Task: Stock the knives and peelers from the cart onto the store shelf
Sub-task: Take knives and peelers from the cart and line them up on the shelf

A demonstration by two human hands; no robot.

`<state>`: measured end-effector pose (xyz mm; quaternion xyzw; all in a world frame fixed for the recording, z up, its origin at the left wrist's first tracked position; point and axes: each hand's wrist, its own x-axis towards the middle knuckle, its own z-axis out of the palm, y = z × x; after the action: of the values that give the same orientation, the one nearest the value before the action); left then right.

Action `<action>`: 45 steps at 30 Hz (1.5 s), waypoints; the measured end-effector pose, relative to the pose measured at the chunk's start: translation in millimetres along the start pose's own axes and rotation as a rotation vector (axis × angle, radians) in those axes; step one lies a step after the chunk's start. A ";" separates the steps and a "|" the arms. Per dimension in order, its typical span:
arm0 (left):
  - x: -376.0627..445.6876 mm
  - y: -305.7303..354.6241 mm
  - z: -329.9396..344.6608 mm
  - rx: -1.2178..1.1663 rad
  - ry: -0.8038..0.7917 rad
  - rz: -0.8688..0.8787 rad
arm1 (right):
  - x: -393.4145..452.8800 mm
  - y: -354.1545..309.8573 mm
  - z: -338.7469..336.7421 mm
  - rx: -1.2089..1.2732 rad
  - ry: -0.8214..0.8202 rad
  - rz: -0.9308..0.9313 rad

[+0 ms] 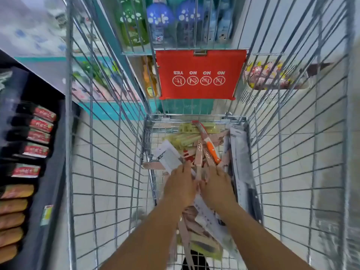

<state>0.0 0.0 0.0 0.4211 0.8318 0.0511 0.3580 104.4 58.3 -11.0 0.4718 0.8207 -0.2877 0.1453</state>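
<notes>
While both arms reach down into the cart (109, 133), the two hands are close together near the middle of its floor, over a heap of packaged goods. The left hand (180, 189) and the right hand (217, 187) both seem to close on the pink knives (200, 162), whose card packs stand up between the fingers. I count about three of these pink packs, but they overlap, so the number is not sure. How each finger lies I cannot tell, because the backs of the hands hide them.

My judgement is that the person collects several same packs in one bunch, to carry them together to the shelf (48, 172) along the left side of the cart.

One orange-handled knife (211, 149) lies loose on the heap toward the far end of the cart, just beside the pink packs. Yellow packs (185, 141), maybe peelers, lie at the far end; three or four, not clear. One white card pack (169, 156) leans at the left of the heap. Long grey packs (240, 158) stand along the right wall, at least two.

One red flap (200, 75) hangs on the far wall of the cart.
</notes>
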 end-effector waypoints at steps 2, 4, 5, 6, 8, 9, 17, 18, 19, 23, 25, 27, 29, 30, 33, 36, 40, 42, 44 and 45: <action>10.8 -2.7 7.5 0.002 0.004 0.013 | 6.2 0.9 6.4 -0.019 0.029 0.014; 19.9 -5.4 16.0 0.033 0.005 0.043 | 12.3 1.9 15.6 0.004 0.058 0.063; 23.7 -5.2 20.0 0.045 0.008 0.057 | 14.5 1.9 20.2 0.016 0.073 0.092; 26.3 -4.9 23.7 0.054 0.013 0.067 | 15.5 2.4 23.8 0.030 0.098 0.123; 31.6 -5.2 25.5 0.062 0.026 0.069 | 18.2 3.6 28.3 0.040 0.142 0.184; 34.0 -5.4 26.9 0.059 0.019 0.076 | 18.6 3.3 29.0 0.044 0.155 0.218; 37.3 4.2 30.5 -0.164 0.035 -0.050 | 15.4 -7.1 34.5 0.244 0.190 0.322; 36.8 3.2 30.0 -0.186 0.028 -0.076 | 15.6 -7.5 35.2 0.211 0.185 0.312; 36.3 1.5 29.7 -0.201 0.017 -0.099 | 16.1 -7.6 35.2 0.184 0.187 0.299; 33.7 -5.9 28.3 -0.294 -0.016 -0.060 | 20.3 -6.5 34.9 0.315 0.186 0.328; 33.9 -9.9 27.2 -0.368 -0.001 -0.060 | 21.7 -6.0 34.5 0.426 0.224 0.376; 32.6 -12.1 25.4 -0.426 -0.024 -0.106 | 22.7 -3.4 32.1 0.528 0.268 0.445; 29.0 -12.2 23.8 -0.479 -0.041 -0.162 | 21.0 -1.5 27.4 0.613 0.229 0.522; 27.0 -11.9 23.7 -0.501 -0.032 -0.181 | 19.8 -0.4 25.4 0.614 0.190 0.538; 19.2 -10.8 28.5 -0.546 -0.012 -0.190 | 13.5 0.1 18.9 0.484 0.053 0.508; 10.6 -8.7 33.6 -0.585 -0.046 -0.174 | 5.8 -1.1 15.7 0.483 -0.064 0.502; 10.8 -9.2 38.8 -0.540 -0.026 -0.218 | 5.1 -4.2 14.9 0.455 -0.099 0.508; 13.5 -9.9 40.4 -0.518 -0.018 -0.232 | 7.5 -5.8 15.1 0.453 -0.083 0.502; 17.3 -10.2 41.8 -0.504 -0.022 -0.220 | 9.1 -7.3 14.9 0.439 -0.065 0.489; 19.3 -10.1 41.6 -0.485 -0.030 -0.209 | 10.0 -7.7 15.6 0.435 -0.051 0.481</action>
<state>12.4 -1.2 -45.3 0.2353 0.8290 0.2054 0.4639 92.1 52.8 -25.9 0.6648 0.6010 -0.4257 0.1254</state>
